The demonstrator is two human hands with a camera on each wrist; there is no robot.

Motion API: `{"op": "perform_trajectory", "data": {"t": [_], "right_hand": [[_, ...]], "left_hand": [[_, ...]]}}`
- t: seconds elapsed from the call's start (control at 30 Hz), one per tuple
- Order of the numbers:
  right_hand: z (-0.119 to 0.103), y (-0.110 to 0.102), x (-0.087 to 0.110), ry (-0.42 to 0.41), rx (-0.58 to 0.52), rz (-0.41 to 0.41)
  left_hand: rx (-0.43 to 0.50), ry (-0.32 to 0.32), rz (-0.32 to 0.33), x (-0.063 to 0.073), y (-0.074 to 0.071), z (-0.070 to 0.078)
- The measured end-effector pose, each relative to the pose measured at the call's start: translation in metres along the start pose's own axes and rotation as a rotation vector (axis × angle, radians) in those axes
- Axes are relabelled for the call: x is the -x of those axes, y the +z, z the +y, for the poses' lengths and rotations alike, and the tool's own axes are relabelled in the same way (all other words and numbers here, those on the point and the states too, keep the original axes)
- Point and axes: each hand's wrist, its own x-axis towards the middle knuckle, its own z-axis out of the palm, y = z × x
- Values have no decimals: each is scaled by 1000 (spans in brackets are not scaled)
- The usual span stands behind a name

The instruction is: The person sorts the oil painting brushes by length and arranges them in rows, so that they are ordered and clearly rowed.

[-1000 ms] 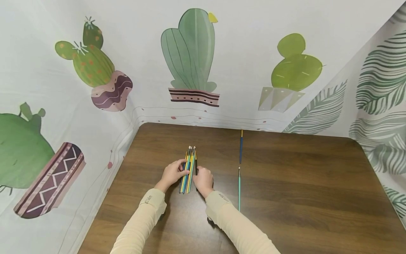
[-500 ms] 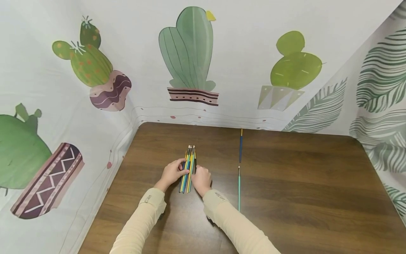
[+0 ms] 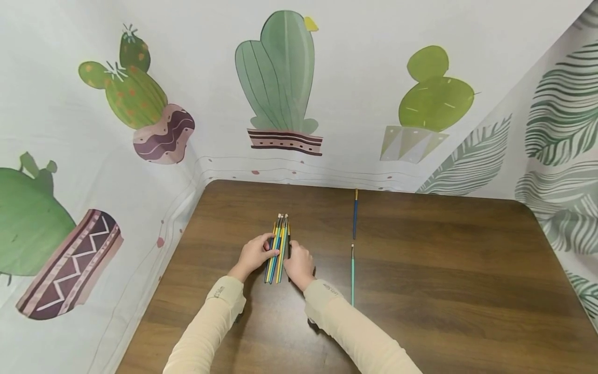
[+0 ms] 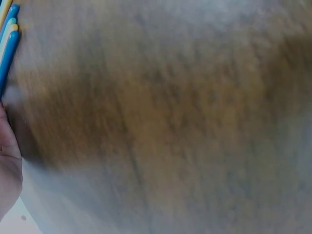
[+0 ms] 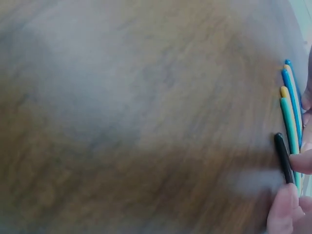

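Several paintbrushes [image 3: 273, 275] with blue, yellow and teal handles lie side by side as a bundle, bristles toward the back of the table. My left hand [image 3: 253, 255] holds the bundle from its left side, thumb across the handles. At the bundle's right edge, my right hand [image 3: 300, 264] pinches a black-handled paintbrush [image 5: 282, 151] between thumb and finger. In the right wrist view that black handle sits close beside the teal one. Only a few blue and yellow handle ends [image 4: 10, 36] show in the left wrist view.
To the right on the brown wooden table [image 3: 434, 270], a blue paintbrush [image 3: 355, 218] lies near the back edge. A teal paintbrush [image 3: 352, 275] lies in front of it, roughly in line. A cactus-print cloth [image 3: 355, 93] hangs behind and to the left.
My right hand has shifted slightly left against the bundle, then slightly back right with the black paintbrush. The left hand keeps its hold, and the two paintbrushes at right stay put.
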Motion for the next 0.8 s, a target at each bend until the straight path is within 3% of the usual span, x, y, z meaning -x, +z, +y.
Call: {"op": "perform_trajectory", "data": {"t": [0.17, 0.4, 0.8], "right_hand": [[0, -2, 0, 26, 52, 31], [2, -5, -4, 91, 24, 18], [5, -8, -4, 108, -13, 25]], "left_hand": [[2, 2, -2, 0, 0, 0], [5, 3, -2, 0, -1, 1], [9, -3, -5, 0, 0, 1]]}}
